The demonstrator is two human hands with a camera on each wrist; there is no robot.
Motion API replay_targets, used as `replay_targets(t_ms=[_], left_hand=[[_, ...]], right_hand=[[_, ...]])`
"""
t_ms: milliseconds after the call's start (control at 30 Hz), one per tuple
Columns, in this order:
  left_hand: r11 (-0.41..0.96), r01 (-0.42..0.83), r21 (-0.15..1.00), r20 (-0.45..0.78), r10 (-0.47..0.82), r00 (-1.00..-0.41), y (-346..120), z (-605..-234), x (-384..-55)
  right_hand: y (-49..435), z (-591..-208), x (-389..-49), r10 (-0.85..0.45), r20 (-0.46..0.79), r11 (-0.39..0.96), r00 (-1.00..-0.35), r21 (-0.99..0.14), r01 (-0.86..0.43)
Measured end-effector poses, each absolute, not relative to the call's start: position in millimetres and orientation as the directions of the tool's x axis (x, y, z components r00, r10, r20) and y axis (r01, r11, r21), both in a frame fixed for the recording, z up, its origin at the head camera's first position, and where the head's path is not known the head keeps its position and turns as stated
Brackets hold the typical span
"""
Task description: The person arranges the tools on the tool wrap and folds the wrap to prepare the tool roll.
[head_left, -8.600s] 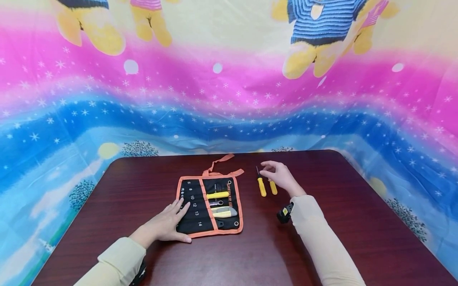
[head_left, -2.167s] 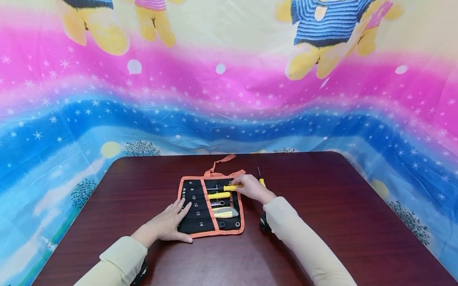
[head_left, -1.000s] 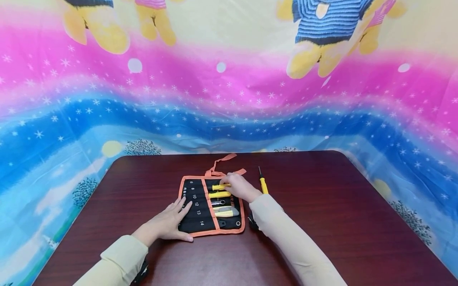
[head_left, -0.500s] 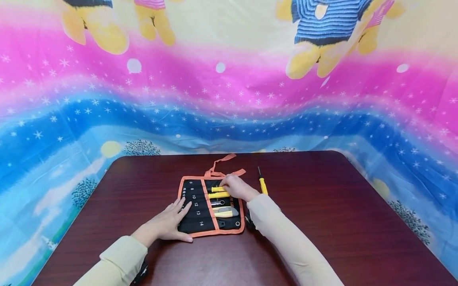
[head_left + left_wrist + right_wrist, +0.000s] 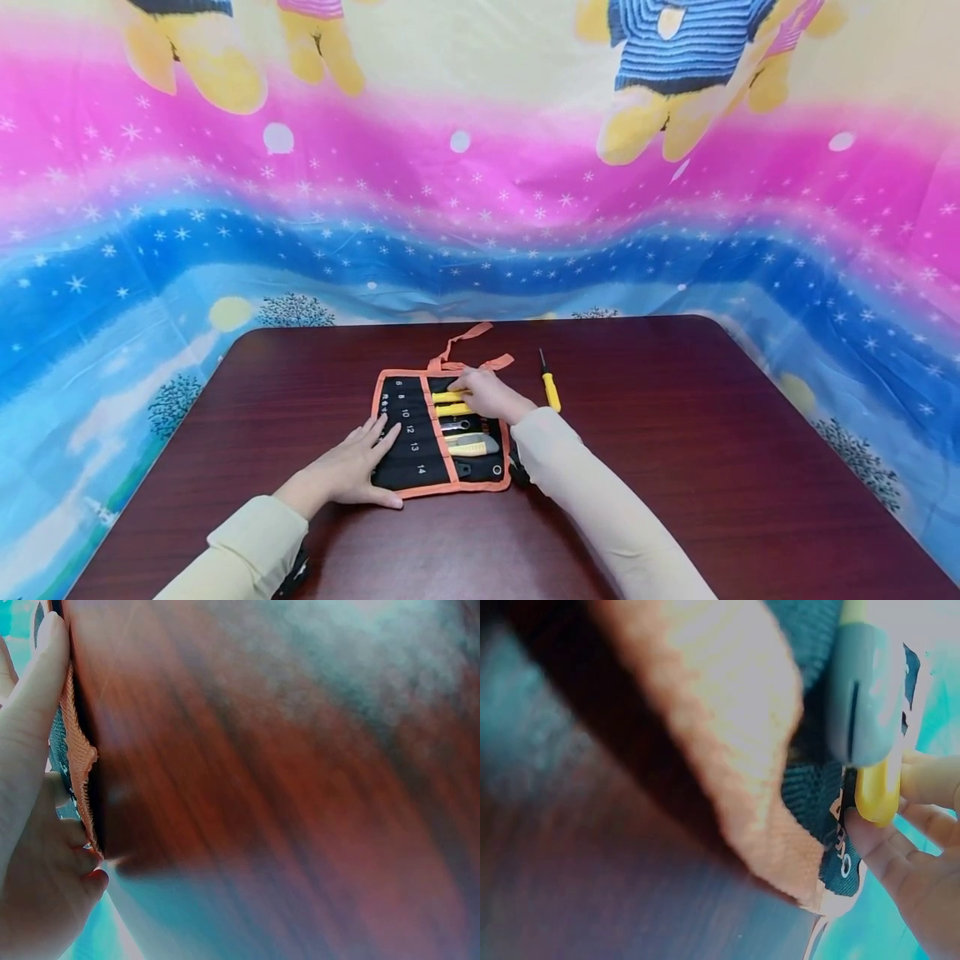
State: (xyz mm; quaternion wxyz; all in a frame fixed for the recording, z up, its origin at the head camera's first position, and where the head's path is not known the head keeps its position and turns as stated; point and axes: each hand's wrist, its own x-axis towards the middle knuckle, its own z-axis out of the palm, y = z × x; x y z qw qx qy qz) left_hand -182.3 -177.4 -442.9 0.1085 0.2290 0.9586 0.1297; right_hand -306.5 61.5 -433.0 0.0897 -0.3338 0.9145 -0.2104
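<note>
A black tool roll with orange edging [image 5: 405, 477] lies unrolled on the table. My left hand [image 5: 347, 465] rests flat on its left side, fingers spread and thumb over the near edge. At the roll's far right pocket, my right hand [image 5: 491, 394] pinches the yellow handle of a screwdriver [image 5: 446, 397]; its shaft is hidden in the pocket. Pocketed just below are another yellow handle [image 5: 452, 410], a wrench [image 5: 454, 427], a utility knife [image 5: 472, 449] and a small black tool end [image 5: 463, 470]. In the right wrist view a yellow handle [image 5: 877, 796] sits by my thumb.
A second screwdriver [image 5: 551, 390] with a yellow handle lies loose on the table, right of the roll, its shaft pointing away. Orange tie straps [image 5: 471, 332] trail from the roll's far edge. Behind the dark red wooden table [image 5: 675, 433] hangs a printed cloth backdrop [image 5: 480, 250].
My right hand picked up one of two loose screwdrivers and carried it left to the roll. Its handle has since slid further left into the pocket. My left hand has stayed put.
</note>
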Motion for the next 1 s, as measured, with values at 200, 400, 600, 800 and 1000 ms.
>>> replay_targets(t_ms=[200, 400, 600, 800, 1000], left_hand=[[0.861, 0.41, 0.3, -0.148, 0.467, -0.872, -176.9, -443.2, -182.5], [0.858, 0.411, 0.309, -0.149, 0.47, -0.87, -175.9, -442.3, -182.3], [0.857, 0.418, 0.302, -0.139, 0.474, -0.869, -176.6, -442.5, -182.4], [0.854, 0.421, 0.308, -0.136, 0.477, -0.868, -177.7, -442.6, -182.3], [0.852, 0.42, 0.312, -0.143, 0.48, -0.866, -178.2, -443.0, -182.8]], right_hand=[[62.1, -431.6, -304.7, -0.632, -0.038, 0.699, -0.774, -0.459, -0.548], [66.6, -427.6, -303.0, -0.617, -0.054, 0.698, -0.785, -0.498, -0.515], [74.6, -416.8, -302.7, -0.615, -0.047, 0.672, -0.787, -0.554, -0.492], [84.4, -403.9, -302.4, -0.623, 0.022, 0.633, -0.782, -0.574, -0.52], [96.4, -391.7, -301.0, -0.602, 0.091, 0.603, -0.793, -0.6, -0.526]])
